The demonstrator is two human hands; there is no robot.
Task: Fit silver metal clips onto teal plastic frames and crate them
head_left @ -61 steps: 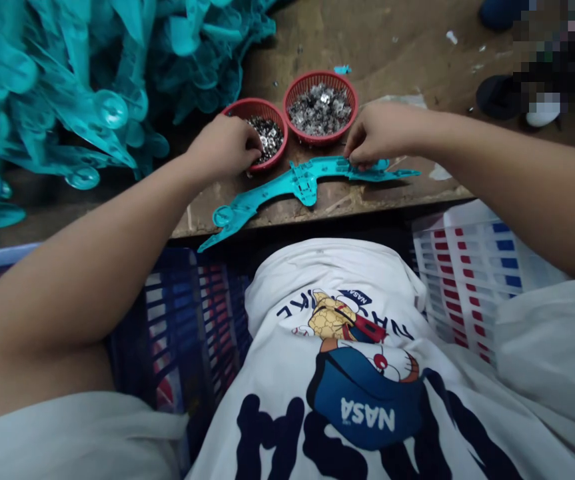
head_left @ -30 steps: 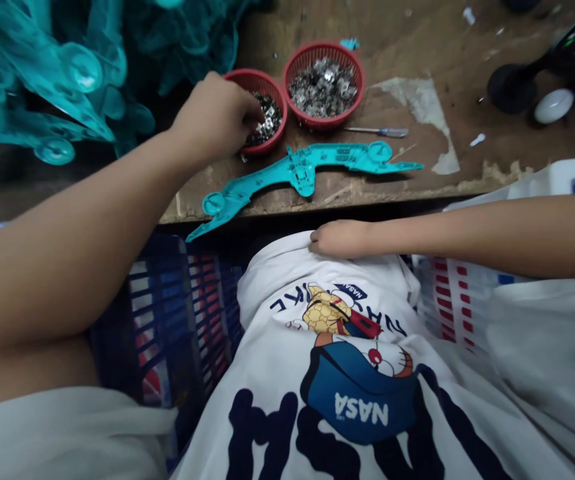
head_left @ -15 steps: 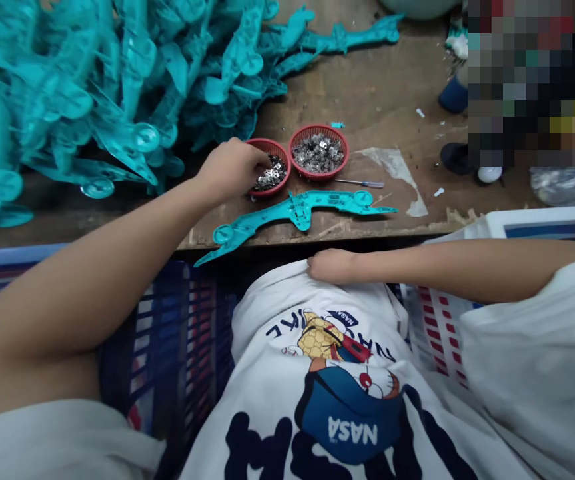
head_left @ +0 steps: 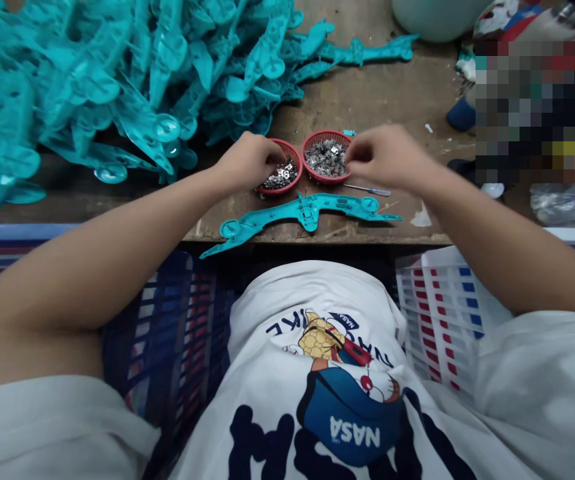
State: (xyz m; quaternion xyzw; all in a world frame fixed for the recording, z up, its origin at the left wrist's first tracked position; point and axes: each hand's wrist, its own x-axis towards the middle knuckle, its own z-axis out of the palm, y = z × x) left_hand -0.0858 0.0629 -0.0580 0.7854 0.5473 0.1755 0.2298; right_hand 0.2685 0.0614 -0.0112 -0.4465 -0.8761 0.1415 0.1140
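My left hand (head_left: 250,160) reaches over the left red basket (head_left: 297,177), its curled fingers down among small shiny metal pieces (head_left: 282,176). Whatever the fingertips grip is hidden. At the right side of a second red basket (head_left: 324,180), my right hand (head_left: 384,159) bends its thumb and fingers together close to the silvery metal pieces (head_left: 326,157) inside. Too little shows to name anything between those fingertips. In front of both baskets a long turquoise plastic part (head_left: 308,213) lies along the table edge, untouched.
A large heap of turquoise plastic parts (head_left: 132,80) covers the table's left side. Behind the long part lies a thin screwdriver-like tool (head_left: 380,192). A pale round container (head_left: 437,20) stands at the back. Plastic crates (head_left: 432,320) flank my lap below the table edge.
My right hand has risen from the shirt at my lap to the right basket. My left hand stays in the left basket. The whole view has shifted slightly.
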